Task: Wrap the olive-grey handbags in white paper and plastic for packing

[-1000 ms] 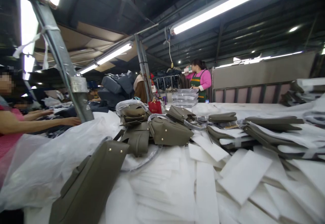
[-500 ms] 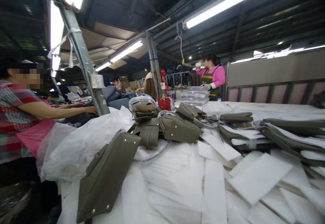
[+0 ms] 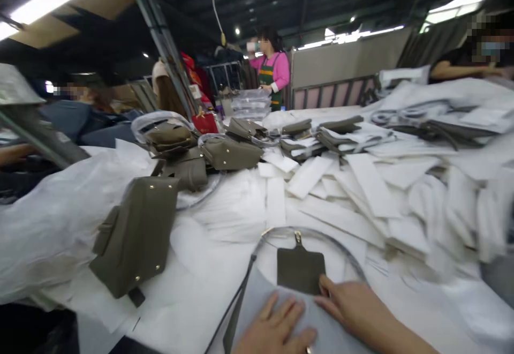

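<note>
My left hand lies with fingers spread on a pale sheet, which covers most of an olive bag in front of me. My right hand pinches the lower right corner of a square olive leather tag. A metal clip tops the tag. Around the tag arches a plastic-wrapped handle, and a thin dark strap runs down on the left. How far the bag extends beneath the sheet and my hands is hidden.
An olive bag with gold studs lies at left, beside crumpled clear plastic. More olive bags and several white padding pieces cover the table behind. A person in pink stands beyond; another person is at far right.
The view has swung right and down. Both my hands, the pale sheet, the tag and the looped handle now show. The studded bags sit further left in the picture.
</note>
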A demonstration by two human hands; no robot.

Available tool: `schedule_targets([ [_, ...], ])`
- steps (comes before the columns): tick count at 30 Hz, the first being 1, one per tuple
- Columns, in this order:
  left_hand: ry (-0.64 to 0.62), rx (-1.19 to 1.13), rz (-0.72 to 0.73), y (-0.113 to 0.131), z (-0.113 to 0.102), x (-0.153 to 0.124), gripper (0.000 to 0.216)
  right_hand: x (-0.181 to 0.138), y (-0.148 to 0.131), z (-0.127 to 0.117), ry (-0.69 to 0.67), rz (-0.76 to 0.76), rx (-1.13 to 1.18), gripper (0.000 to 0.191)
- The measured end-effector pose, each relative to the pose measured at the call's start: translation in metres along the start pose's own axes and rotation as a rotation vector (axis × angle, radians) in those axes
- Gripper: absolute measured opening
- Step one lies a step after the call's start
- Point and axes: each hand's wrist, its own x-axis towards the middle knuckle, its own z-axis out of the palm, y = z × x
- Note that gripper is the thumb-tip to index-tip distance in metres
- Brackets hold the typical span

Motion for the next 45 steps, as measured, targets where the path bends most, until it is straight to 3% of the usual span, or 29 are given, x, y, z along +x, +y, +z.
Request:
schedule_targets([
  [4, 0.028, -0.022, -0.004, 0.007, -0.014, -0.007, 0.074, 0.003, -0.013, -0.027, -0.082, 0.005, -0.114, 0.022],
  [10, 0.002, -0.094, -0.018, 0.011, -0.019, -0.010, 0.079, 0.002, -0.021, -0.047, -0.159, 0.033, -0.099, 0.031],
  [13, 0.011, -0.068, -0.029, 0.011, -0.012, -0.008, 0.078, 0.010, -0.025, -0.057, -0.049, 0.059, 0.027, 0.027],
  [17, 0.029, -0.030, -0.032, 0.013, -0.007, -0.007, 0.077, 0.044, -0.030, -0.060, 0.144, 0.167, 0.224, 0.025],
  [20, 0.038, -0.022, -0.026, 0.013, -0.007, -0.008, 0.077, 0.072, -0.030, -0.054, 0.128, 0.230, 0.323, 0.030],
  [23, 0.048, -0.019, -0.013, 0.012, -0.008, -0.008, 0.077, 0.080, -0.033, -0.052, 0.120, 0.241, 0.444, 0.036],
  [27, 0.096, -0.041, 0.016, 0.008, -0.007, -0.008, 0.076, 0.051, -0.044, -0.058, 0.163, 0.115, 0.569, 0.032],
  [30, 0.154, -0.059, 0.029, 0.006, -0.005, -0.008, 0.075, 0.012, -0.052, -0.052, 0.196, -0.169, 0.613, 0.027],
  [32, 0.191, -0.076, 0.042, 0.005, -0.004, -0.008, 0.073, -0.012, -0.054, -0.040, 0.189, -0.341, 0.552, 0.040],
  [35, 0.227, -0.099, 0.052, 0.006, -0.002, -0.009, 0.068, -0.035, -0.053, -0.019, 0.136, -0.465, 0.400, 0.052],
  [39, 0.336, -0.069, 0.055, 0.009, 0.000, -0.014, 0.063, -0.043, -0.051, -0.005, 0.090, -0.533, 0.292, 0.060],
  [43, 0.531, 0.025, 0.093, 0.013, 0.001, -0.023, 0.055, -0.045, -0.052, -0.004, 0.034, -0.462, 0.220, 0.071],
  [45, 0.592, 0.061, 0.178, 0.013, 0.002, -0.027, 0.047, -0.046, -0.052, -0.003, 0.002, -0.431, 0.191, 0.071],
])
